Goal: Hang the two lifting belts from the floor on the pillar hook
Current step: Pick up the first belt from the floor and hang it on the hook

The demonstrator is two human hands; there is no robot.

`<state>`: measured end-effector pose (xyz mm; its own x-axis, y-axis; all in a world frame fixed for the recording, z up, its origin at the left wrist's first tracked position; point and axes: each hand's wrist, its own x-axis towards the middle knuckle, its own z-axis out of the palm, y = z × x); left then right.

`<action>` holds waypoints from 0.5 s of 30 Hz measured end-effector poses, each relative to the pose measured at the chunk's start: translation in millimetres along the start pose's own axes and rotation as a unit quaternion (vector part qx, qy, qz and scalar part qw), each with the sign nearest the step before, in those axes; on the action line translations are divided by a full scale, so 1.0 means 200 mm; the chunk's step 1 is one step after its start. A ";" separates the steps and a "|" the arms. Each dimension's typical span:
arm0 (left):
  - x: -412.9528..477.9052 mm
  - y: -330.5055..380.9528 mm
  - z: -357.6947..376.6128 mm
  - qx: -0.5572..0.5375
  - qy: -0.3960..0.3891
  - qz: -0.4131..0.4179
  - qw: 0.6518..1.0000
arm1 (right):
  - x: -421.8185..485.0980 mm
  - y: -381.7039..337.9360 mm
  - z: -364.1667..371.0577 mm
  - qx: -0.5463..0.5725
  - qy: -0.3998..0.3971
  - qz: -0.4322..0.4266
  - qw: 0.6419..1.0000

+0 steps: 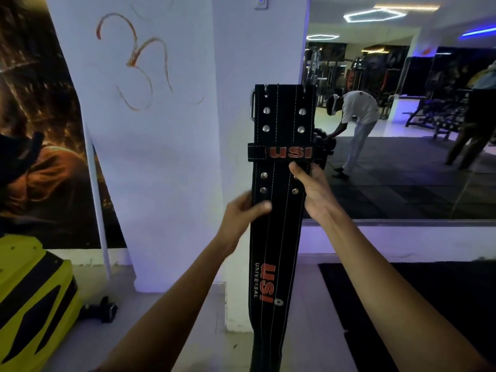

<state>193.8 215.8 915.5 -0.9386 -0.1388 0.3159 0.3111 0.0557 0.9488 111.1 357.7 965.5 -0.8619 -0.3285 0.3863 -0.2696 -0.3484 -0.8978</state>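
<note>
At centre frame, you hold a belt (279,183) upright against the white pillar (257,63), its buckle end at the top. Your left hand (241,210) pinches the belt's left edge, thumb across the front; your right hand (311,189) clamps the right edge just below the keeper loop. The step in hand looks like hanging: the top sits about where a hook would be, though no hook shows, and I cannot tell whether the belt already bears on it. Only one belt is visible. Next calls for checking the buckle (252,103) has caught before you let go. The belt is broad, stiff black suede, white-stitched in rows, studded with round steel rivets and lettered in orange.
</note>
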 end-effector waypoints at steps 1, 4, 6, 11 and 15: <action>0.05 0.11 0.03 -0.034 0.024 0.026 0.999 | -0.01 0.00 0.01 0.001 -0.007 0.000 1.000; 0.12 0.26 0.10 -0.111 0.101 0.044 0.988 | -0.03 -0.04 0.05 -0.018 -0.006 -0.015 1.000; 0.13 0.29 0.14 -0.158 0.123 0.039 0.979 | -0.03 -0.06 0.05 -0.030 0.012 -0.040 0.999; 0.19 0.38 0.17 -0.176 0.152 0.057 0.971 | -0.25 0.15 -0.06 -0.078 0.028 0.012 0.996; 0.18 0.37 0.19 -0.178 0.122 0.060 0.975 | -0.39 0.23 -0.13 -0.093 0.011 0.078 0.993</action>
<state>176.9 252.7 996.1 -0.8424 -0.3852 0.3768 0.4897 -0.2551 0.8338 154.7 389.7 888.6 -0.9080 -0.3453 0.2372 -0.2055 -0.1264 -0.9705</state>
